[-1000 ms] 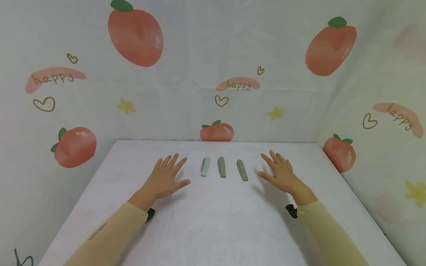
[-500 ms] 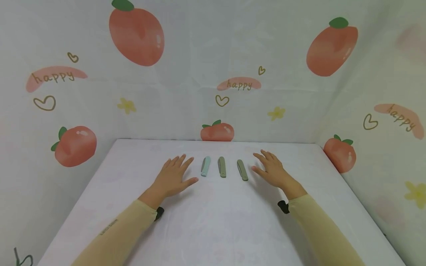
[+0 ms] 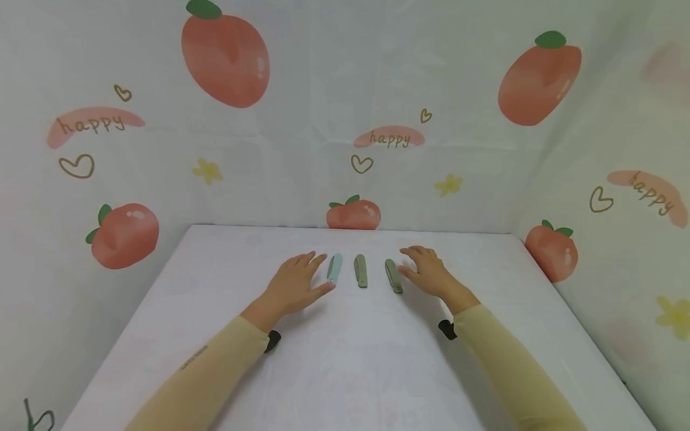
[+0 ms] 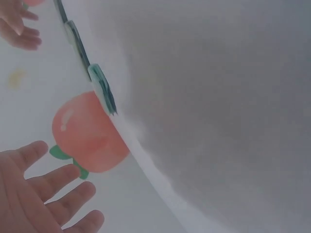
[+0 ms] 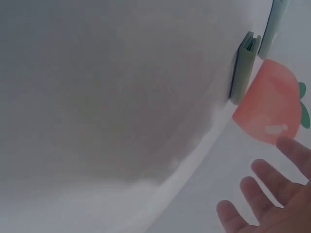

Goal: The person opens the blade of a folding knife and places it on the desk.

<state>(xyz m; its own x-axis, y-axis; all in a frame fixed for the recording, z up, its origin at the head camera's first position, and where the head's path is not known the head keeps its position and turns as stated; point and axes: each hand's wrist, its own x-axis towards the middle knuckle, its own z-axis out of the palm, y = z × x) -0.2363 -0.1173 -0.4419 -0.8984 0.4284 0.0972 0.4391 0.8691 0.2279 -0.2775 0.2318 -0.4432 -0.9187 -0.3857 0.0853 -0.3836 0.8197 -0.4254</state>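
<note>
Three closed folding knives lie in a row across the table. The light blue knife (image 3: 336,266) is on the left, a green knife (image 3: 360,271) is in the middle, and another green knife (image 3: 392,276) is on the right. My left hand (image 3: 293,285) is spread beside the light blue knife, its thumb tip overlapping the knife's lower end in the head view. At the other end of the row, my right hand (image 3: 431,276) hovers by the right green knife, fingers slightly bent and holding nothing. The right wrist view shows the slot in that green knife's handle (image 5: 243,73).
The white-covered table (image 3: 345,371) stands against a white curtain (image 3: 302,90) printed with fruits, hearts and flowers, which also runs down both sides. A black wrist camera (image 3: 274,340) shows at the left sleeve, another wrist camera (image 3: 447,329) at the right.
Both hands have moved inward, the left hand rightward to the light blue knife and the right hand leftward to the right green knife. The knives lie where they were.
</note>
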